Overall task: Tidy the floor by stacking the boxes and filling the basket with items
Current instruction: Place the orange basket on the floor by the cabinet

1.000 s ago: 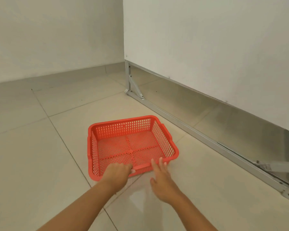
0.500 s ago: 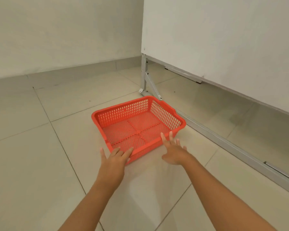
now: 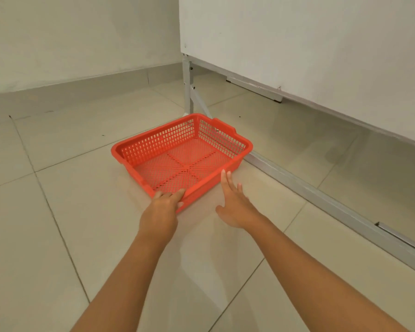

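We see the red plastic basket (image 3: 182,149) sitting on the tiled floor (image 3: 58,236) in the middle of the scene, turned so that one corner points toward us. It is shallow and rectangular, with mesh walls and a mesh bottom crossed by two solid ribs, and nothing lies inside it. A small moulded handle sticks out on its far right rim.

Our left hand (image 3: 162,209) is at the basket's near corner, its fingers curled over the rim there and its thumb side against the outer wall, so it holds the basket by that corner. Our right hand (image 3: 234,202) is just to the right of it, fingers straight and spread a little, thumb out to the left. Its fingertips (image 3: 223,174) reach the near right wall of the basket; we cannot tell whether they press on it or only come up to it. Both forearms run in from the near edge.

Just past the basket's far corner stands the metal leg (image 3: 187,87) of a frame that carries a large white panel (image 3: 309,44). A metal floor rail (image 3: 321,195) runs from beside the basket's right corner toward the near right. A plain wall (image 3: 70,37) closes the far left.
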The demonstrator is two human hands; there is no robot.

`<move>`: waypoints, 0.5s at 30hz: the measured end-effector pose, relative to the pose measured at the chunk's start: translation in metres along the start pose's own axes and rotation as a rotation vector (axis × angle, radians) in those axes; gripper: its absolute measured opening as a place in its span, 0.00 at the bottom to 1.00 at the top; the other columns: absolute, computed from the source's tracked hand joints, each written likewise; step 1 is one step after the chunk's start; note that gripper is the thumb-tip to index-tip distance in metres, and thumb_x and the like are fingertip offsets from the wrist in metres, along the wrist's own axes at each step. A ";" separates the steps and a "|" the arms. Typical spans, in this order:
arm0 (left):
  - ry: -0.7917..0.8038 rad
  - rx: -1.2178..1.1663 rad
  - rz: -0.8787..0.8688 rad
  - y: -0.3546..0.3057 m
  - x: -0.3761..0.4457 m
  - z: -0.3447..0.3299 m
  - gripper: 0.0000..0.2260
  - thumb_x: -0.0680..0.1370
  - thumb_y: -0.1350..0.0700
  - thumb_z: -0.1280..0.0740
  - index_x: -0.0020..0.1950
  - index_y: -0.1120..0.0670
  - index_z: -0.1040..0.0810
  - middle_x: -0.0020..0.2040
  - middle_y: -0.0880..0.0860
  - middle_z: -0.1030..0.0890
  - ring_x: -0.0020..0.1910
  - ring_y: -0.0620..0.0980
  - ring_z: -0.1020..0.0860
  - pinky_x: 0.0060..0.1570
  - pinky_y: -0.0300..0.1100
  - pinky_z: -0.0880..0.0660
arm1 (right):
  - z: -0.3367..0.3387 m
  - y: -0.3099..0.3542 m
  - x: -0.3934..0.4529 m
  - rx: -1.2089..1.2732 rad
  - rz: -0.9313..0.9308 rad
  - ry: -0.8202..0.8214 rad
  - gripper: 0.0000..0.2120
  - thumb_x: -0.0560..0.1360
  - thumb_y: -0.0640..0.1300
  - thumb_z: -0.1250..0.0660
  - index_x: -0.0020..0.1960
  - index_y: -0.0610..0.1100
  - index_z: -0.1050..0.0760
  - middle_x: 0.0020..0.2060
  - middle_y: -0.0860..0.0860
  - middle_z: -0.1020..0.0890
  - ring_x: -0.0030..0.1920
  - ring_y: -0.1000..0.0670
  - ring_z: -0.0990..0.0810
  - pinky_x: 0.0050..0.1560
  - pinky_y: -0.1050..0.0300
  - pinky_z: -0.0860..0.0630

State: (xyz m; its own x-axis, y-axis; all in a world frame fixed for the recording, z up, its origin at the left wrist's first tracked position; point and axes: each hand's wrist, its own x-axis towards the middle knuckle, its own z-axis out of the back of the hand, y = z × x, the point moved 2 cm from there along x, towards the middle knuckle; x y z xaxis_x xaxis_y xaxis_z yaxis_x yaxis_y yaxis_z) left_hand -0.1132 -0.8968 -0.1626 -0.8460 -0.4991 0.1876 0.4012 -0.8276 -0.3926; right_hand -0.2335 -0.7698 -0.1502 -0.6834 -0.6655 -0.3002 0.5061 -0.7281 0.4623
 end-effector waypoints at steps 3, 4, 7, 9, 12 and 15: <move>0.026 0.110 0.015 0.000 -0.003 0.002 0.18 0.81 0.56 0.43 0.70 0.51 0.31 0.56 0.55 0.20 0.58 0.57 0.27 0.56 0.51 0.29 | 0.012 -0.009 -0.024 -0.028 0.007 -0.021 0.41 0.76 0.40 0.42 0.75 0.53 0.70 0.75 0.54 0.66 0.76 0.44 0.62 0.73 0.42 0.54; -0.014 0.191 -0.012 -0.002 -0.005 0.002 0.18 0.80 0.56 0.43 0.70 0.52 0.31 0.56 0.56 0.20 0.59 0.58 0.26 0.60 0.55 0.31 | 0.016 -0.014 -0.035 -0.055 0.006 -0.028 0.41 0.77 0.40 0.42 0.75 0.53 0.70 0.75 0.54 0.66 0.76 0.43 0.62 0.73 0.42 0.55; -0.088 0.304 -0.025 -0.018 -0.023 0.001 0.26 0.75 0.49 0.46 0.71 0.58 0.35 0.69 0.63 0.31 0.69 0.65 0.35 0.71 0.58 0.51 | 0.029 -0.035 -0.074 -0.169 -0.041 -0.048 0.39 0.78 0.40 0.44 0.75 0.54 0.70 0.75 0.50 0.68 0.76 0.40 0.63 0.74 0.44 0.56; -0.051 0.260 -0.053 -0.042 -0.040 0.000 0.31 0.73 0.45 0.47 0.72 0.61 0.35 0.71 0.67 0.37 0.71 0.66 0.40 0.72 0.56 0.54 | 0.040 -0.049 -0.103 -0.235 -0.091 -0.074 0.39 0.78 0.39 0.44 0.75 0.54 0.70 0.75 0.47 0.68 0.75 0.39 0.64 0.74 0.44 0.57; 0.016 0.236 -0.260 -0.091 -0.053 0.002 0.34 0.72 0.41 0.47 0.70 0.63 0.33 0.71 0.67 0.37 0.71 0.65 0.39 0.70 0.58 0.53 | 0.057 -0.064 -0.150 -0.274 -0.165 -0.147 0.38 0.79 0.40 0.44 0.76 0.53 0.67 0.75 0.47 0.66 0.76 0.40 0.63 0.75 0.45 0.56; 0.046 0.233 -0.440 -0.146 -0.064 0.018 0.34 0.72 0.39 0.47 0.69 0.62 0.30 0.70 0.66 0.35 0.71 0.65 0.38 0.69 0.60 0.50 | 0.073 -0.073 -0.205 -0.296 -0.242 -0.192 0.36 0.79 0.40 0.44 0.77 0.51 0.65 0.76 0.47 0.65 0.76 0.41 0.60 0.74 0.45 0.52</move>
State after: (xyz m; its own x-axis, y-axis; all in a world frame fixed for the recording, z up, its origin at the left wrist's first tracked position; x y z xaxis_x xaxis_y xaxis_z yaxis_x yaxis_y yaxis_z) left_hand -0.1117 -0.7484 -0.1012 -0.9652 -0.0825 0.2482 0.0664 -0.9952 -0.0724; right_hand -0.1688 -0.5682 -0.0616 -0.8724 -0.4476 -0.1964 0.4294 -0.8938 0.1297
